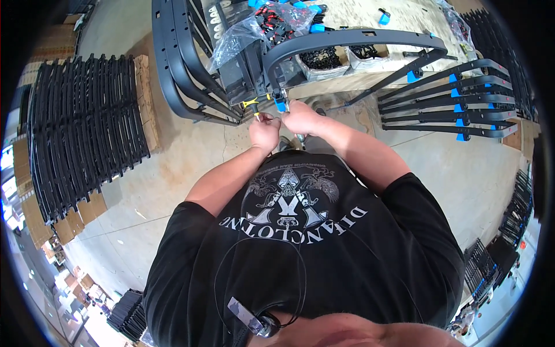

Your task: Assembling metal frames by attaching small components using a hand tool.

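Note:
A curved black metal frame (347,39) arches over the work area in front of me, its near end carrying a blue plastic cap (281,106). My left hand (264,130) is closed on a small tool with a yellow-and-black handle (251,104) right beside that end. My right hand (302,117) pinches the frame end just below the blue cap. Both hands nearly touch each other. What sits between the fingertips is too small to make out.
More curved black frames (185,69) lean at the left. A stack of black bars with blue caps (451,107) lies at the right. Clear bags of small parts (260,26) and boxes (324,61) sit on the table. A large pile of black frames (81,133) rests on cardboard at far left.

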